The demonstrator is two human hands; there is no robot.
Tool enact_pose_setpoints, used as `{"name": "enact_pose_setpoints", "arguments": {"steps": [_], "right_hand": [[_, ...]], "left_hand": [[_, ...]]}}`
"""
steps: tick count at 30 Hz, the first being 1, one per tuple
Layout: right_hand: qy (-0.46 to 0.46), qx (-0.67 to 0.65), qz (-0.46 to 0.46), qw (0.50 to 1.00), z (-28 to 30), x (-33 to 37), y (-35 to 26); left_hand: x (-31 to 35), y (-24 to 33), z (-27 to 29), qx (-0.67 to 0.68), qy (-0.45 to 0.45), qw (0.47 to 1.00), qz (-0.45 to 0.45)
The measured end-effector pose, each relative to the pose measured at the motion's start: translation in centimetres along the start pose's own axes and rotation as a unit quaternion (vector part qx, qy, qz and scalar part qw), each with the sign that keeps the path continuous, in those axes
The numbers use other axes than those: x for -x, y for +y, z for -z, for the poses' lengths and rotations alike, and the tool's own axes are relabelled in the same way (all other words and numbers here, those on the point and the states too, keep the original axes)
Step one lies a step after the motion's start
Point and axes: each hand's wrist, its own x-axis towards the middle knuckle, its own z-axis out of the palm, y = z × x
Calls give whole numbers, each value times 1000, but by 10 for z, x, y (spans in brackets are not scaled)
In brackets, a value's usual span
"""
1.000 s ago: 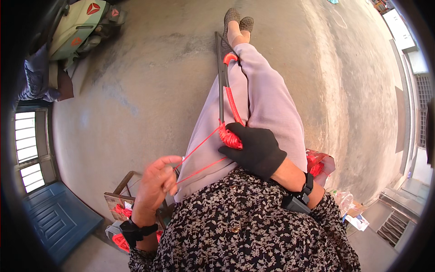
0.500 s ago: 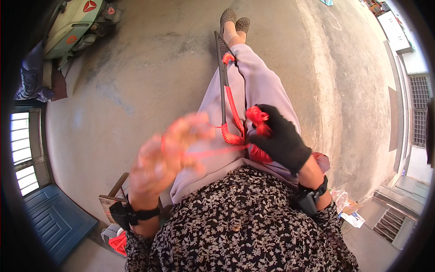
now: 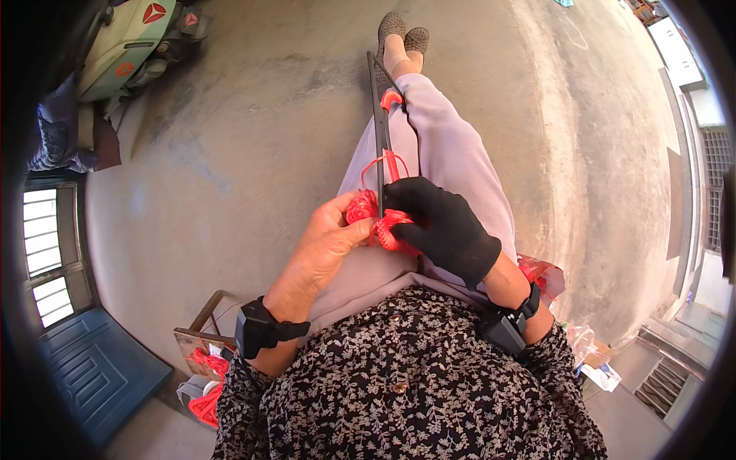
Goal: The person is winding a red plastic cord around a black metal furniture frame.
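A narrow black metal frame (image 3: 376,123) lies lengthwise over my legs, its near end bound with coiled red cord (image 3: 389,232). My left hand (image 3: 320,241), bare, is closed on a small bundle of red cord (image 3: 361,206) just left of the frame. My right hand (image 3: 448,228), in a black glove, pinches the wrapped near end, its fingertips by the bar. A loose loop of the cord arcs up over the frame above both hands. Farther along the frame sits a red band (image 3: 390,100).
Left of me a small wooden stool (image 3: 201,337) stands beside more red cord (image 3: 207,405). A red bundle (image 3: 540,272) rests by my right hip, near plastic bags (image 3: 590,353). A scooter (image 3: 126,50) is parked far left; a blue door panel (image 3: 107,376) lies near left.
The red bundle has passed from my right hand to my left, now left of the frame. My left hand has stopped its blurred motion and come in; my right hand has shifted left onto the wrapping.
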Motion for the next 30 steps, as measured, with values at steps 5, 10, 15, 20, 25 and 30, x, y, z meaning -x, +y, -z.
{"name": "enact_pose_setpoints", "arguments": {"steps": [5,10,15,20,25,30], "right_hand": [[112,-19,26,993,13,0,3],[204,116,94,968,18,-5,-20],[104,243,280,923,0,-32,-37],[-162,-296,56,940,36,-2,-72],[-133,-446,90,880,44,42,-46],[-83,-444,6,892,35,69,-57]], "left_hand": [[8,17,24,-88,61,994,18],[56,89,6,276,88,942,-170],[104,152,-28,260,-196,911,-252],[135,174,-3,80,74,923,-369],[86,110,30,-78,167,963,-197],[36,44,-29,-169,120,977,-43]]}}
